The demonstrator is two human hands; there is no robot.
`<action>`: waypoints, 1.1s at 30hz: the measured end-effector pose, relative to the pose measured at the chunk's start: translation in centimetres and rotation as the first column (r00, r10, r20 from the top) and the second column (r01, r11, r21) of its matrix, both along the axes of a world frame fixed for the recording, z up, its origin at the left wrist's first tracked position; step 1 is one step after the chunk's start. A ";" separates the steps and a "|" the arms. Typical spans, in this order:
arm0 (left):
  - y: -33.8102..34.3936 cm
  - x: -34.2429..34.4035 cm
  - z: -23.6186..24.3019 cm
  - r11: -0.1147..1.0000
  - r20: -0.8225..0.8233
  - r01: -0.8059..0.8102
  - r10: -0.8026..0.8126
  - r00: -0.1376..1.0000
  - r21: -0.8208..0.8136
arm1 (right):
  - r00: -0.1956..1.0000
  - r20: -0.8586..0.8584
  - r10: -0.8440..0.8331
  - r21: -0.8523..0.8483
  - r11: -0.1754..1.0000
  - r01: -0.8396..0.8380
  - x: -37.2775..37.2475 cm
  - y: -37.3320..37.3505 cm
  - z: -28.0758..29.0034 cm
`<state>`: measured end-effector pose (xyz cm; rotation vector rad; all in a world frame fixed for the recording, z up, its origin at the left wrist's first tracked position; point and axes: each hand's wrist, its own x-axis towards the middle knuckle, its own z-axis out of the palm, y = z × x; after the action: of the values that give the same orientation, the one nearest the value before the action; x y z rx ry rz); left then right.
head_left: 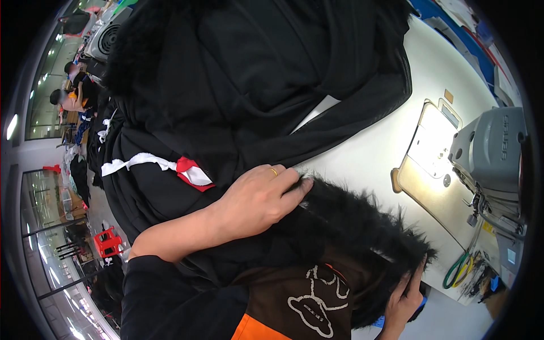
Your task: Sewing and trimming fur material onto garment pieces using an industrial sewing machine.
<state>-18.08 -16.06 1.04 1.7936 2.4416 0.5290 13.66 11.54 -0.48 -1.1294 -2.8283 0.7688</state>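
A strip of black fur trim (362,218) stretches diagonally between my two hands at the table's near edge. My left hand (265,198), with a gold ring, is closed on the upper-left end of the strip. My right hand (407,294) grips its lower-right end, fingers partly hidden by the fur. Above them lies a large heap of black garments (255,62) with fur along its left side and a strip of mesh-like fabric. On the dark cloth at left are a white strip (139,158) and a red-and-white piece (195,175).
A grey sewing machine (487,158) with a lit plate stands on the white table (374,153) at right; green and yellow cords (456,269) hang below it. Two people (73,93) are at work in the left background, with a red stool (107,242) on the floor.
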 end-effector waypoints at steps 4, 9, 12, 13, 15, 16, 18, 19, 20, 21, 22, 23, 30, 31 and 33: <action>0.7 0.1 0.3 0.999 -0.089 -0.003 -0.002 0.996 -0.050 | 0.999 0.005 0.032 0.051 0.998 -0.032 0.0 0.0 0.1; 1.7 1.0 0.7 0.990 -0.294 -0.002 -0.040 0.955 -0.144 | 0.999 0.017 -0.040 -0.072 0.997 0.041 0.1 0.1 0.0; 2.3 1.3 1.0 0.976 -0.412 0.022 -0.111 0.905 -0.215 | 0.993 -0.110 0.040 0.003 0.999 -0.040 0.2 0.2 -0.6; 2.4 1.2 0.9 0.966 -0.455 0.043 -0.159 0.876 -0.255 | 0.989 -0.136 0.058 0.029 0.998 -0.055 0.2 0.2 -0.8; 2.7 1.1 0.9 0.953 -0.497 0.066 -0.212 0.841 -0.294 | 0.992 -0.122 0.040 0.046 0.998 -0.034 0.1 0.1 -0.9; 2.7 1.1 0.9 0.946 -0.497 0.079 -0.234 0.836 -0.313 | 0.994 -0.107 0.024 0.063 0.998 -0.018 0.0 0.0 -0.8; 2.9 0.9 0.7 0.939 -0.497 0.102 -0.264 0.826 -0.329 | 0.998 0.051 -0.026 0.020 0.999 0.025 -0.3 0.2 0.5; 3.0 0.5 0.5 0.944 -0.509 0.124 -0.271 0.817 -0.304 | 0.975 0.212 -0.063 -0.019 0.998 0.068 -0.4 0.4 1.0; 3.2 0.4 0.5 0.949 -0.520 0.147 -0.278 0.808 -0.279 | 0.974 0.211 -0.076 -0.013 0.997 0.080 -0.3 0.9 1.0; 3.4 0.3 0.7 0.946 -0.528 0.141 -0.283 0.801 -0.293 | 0.994 0.102 0.040 0.055 0.997 -0.046 0.0 1.8 0.9; 3.6 0.1 0.9 0.946 -0.531 0.168 -0.297 0.794 -0.279 | 0.987 0.006 0.160 0.142 0.977 -0.159 -0.1 2.4 1.0; 3.7 -0.1 0.9 0.950 -0.462 0.151 -0.267 0.845 -0.273 | 0.961 -0.135 0.240 0.253 0.946 -0.201 -0.8 3.2 0.8; 3.6 -1.6 1.6 0.978 -0.086 0.059 -0.078 0.993 -0.198 | 0.955 0.126 0.269 0.323 0.899 -0.296 -3.9 5.4 2.0; 3.8 -1.5 1.7 0.979 -0.016 0.021 -0.025 1.000 -0.200 | 0.943 0.168 0.287 0.316 0.891 -0.327 -4.4 6.2 2.3; 5.3 -0.7 2.2 0.983 0.150 -0.058 0.085 0.985 -0.176 | 0.946 0.185 0.266 0.354 0.880 -0.317 -5.3 8.8 3.0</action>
<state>-18.75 -10.76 3.24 1.5424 2.3721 0.4320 8.32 20.31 2.48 -0.7284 -3.1074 0.1248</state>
